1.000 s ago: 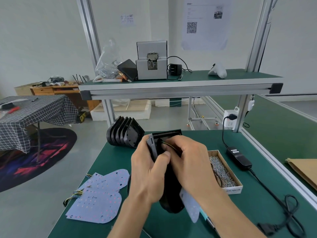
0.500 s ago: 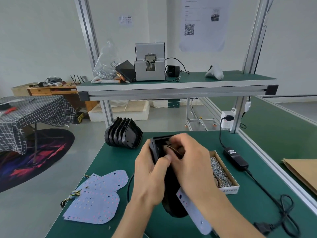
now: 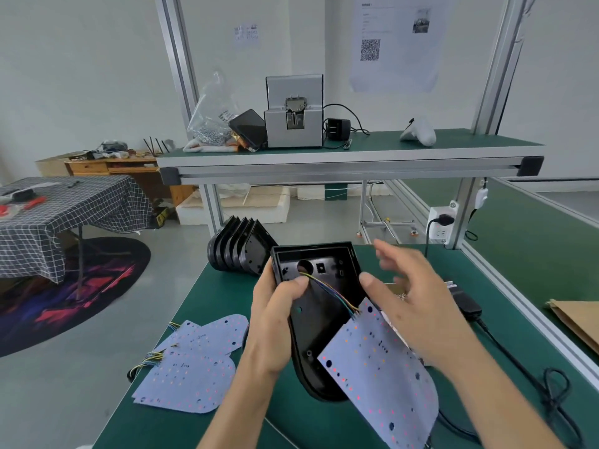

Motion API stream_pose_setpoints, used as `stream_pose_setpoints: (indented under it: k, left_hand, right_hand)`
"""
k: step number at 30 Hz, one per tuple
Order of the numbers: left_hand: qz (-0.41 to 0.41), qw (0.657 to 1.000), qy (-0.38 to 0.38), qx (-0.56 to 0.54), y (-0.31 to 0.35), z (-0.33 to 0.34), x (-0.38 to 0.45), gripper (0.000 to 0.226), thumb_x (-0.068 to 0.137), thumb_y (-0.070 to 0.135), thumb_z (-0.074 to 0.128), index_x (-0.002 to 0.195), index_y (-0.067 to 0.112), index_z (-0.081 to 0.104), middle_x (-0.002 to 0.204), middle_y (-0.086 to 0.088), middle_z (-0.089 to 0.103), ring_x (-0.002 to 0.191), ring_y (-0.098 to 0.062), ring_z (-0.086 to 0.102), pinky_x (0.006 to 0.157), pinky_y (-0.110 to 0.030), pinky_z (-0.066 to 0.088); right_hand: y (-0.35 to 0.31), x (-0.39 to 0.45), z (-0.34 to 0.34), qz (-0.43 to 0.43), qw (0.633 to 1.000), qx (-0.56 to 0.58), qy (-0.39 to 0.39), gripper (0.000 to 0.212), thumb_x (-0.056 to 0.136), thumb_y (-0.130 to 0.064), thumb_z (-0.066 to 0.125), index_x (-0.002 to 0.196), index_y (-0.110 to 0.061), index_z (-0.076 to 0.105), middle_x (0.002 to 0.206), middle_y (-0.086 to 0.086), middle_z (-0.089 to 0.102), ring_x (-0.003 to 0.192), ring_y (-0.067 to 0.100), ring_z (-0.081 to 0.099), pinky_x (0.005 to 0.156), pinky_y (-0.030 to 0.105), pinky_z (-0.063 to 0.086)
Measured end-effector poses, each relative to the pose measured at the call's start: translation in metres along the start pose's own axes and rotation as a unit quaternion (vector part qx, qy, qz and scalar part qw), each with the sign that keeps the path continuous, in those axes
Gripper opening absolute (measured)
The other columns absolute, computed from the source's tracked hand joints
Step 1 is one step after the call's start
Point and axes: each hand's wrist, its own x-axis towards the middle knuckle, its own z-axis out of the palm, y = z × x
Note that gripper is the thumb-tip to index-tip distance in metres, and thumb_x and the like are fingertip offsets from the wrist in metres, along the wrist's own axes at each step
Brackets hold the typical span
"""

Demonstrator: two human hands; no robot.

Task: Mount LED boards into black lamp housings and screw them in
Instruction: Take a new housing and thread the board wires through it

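The black lamp housing [image 3: 316, 306] is showing in the frame centre, the white LED board [image 3: 379, 380] is carrying red and orange dots, and the workbench [image 3: 207, 306] is showing green.

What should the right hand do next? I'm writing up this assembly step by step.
Probably take the LED board and swing it into the housing: its wires already run through the round hole, the left hand grips the housing, and the right hand is open.
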Motion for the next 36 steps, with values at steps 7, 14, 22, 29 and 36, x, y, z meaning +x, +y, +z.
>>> stream_pose_setpoints:
  k: [7, 14, 22, 29, 36]
  left_hand:
    - [-0.136, 0.987, 0.031, -0.080, 0.006, -0.007, 0.010, 0.018, 0.069, 0.029, 0.069, 0.086, 0.024, 0.073, 0.093, -0.008, 0.073, 0.083, -0.024, 0.069, 0.072, -0.032, 0.056]
    - [-0.257, 0.960, 0.019, -0.112, 0.003, -0.010, 0.014, 0.029, 0.069, 0.040, 0.071, 0.079, 0.013, 0.078, 0.095, -0.016, 0.076, 0.079, -0.028, 0.073, 0.074, -0.035, 0.056]
    - [-0.263, 0.957, -0.012, -0.120, -0.009, -0.015, 0.016, 0.028, 0.068, 0.039, 0.073, 0.074, 0.013, 0.081, 0.087, -0.014, 0.078, 0.071, -0.027, 0.075, 0.061, -0.029, 0.059]
    - [-0.287, 0.952, -0.072, -0.077, -0.011, -0.019, 0.007, 0.044, 0.068, 0.052, 0.075, 0.088, 0.013, 0.080, 0.095, -0.011, 0.077, 0.079, -0.026, 0.073, 0.068, -0.028, 0.058]
    - [-0.276, 0.952, -0.099, -0.091, -0.018, -0.008, -0.004, 0.058, 0.101, 0.064, 0.045, 0.129, 0.021, 0.074, 0.132, -0.008, 0.071, 0.119, -0.024, 0.068, 0.100, -0.039, 0.055]
  right_hand:
    - [0.027, -0.020, -0.022, 0.056, 0.980, 0.071, -0.179, 0.070, 0.085, -0.042, 0.075, 0.147, -0.049, 0.044, 0.098, -0.005, 0.073, 0.080, 0.013, 0.065, 0.074, 0.026, 0.053]
    - [0.015, -0.016, -0.023, 0.021, 0.947, 0.052, -0.315, 0.063, 0.089, -0.031, 0.077, 0.138, -0.061, 0.052, 0.090, -0.007, 0.064, 0.074, 0.011, 0.055, 0.070, 0.022, 0.046]
    - [0.017, -0.012, -0.018, 0.046, 0.941, 0.040, -0.332, 0.037, 0.078, -0.053, 0.079, 0.110, -0.052, 0.060, 0.085, -0.003, 0.070, 0.068, 0.009, 0.054, 0.067, 0.028, 0.045]
    - [0.009, -0.001, -0.034, 0.048, 0.945, 0.118, -0.300, 0.025, 0.083, -0.042, 0.081, 0.102, -0.040, 0.065, 0.093, 0.021, 0.071, 0.062, 0.018, 0.050, 0.056, 0.031, 0.042]
    - [0.004, 0.008, -0.020, 0.024, 0.967, 0.207, -0.145, 0.034, 0.080, -0.026, 0.078, 0.111, -0.020, 0.067, 0.088, 0.016, 0.077, 0.075, 0.017, 0.067, 0.073, 0.020, 0.055]
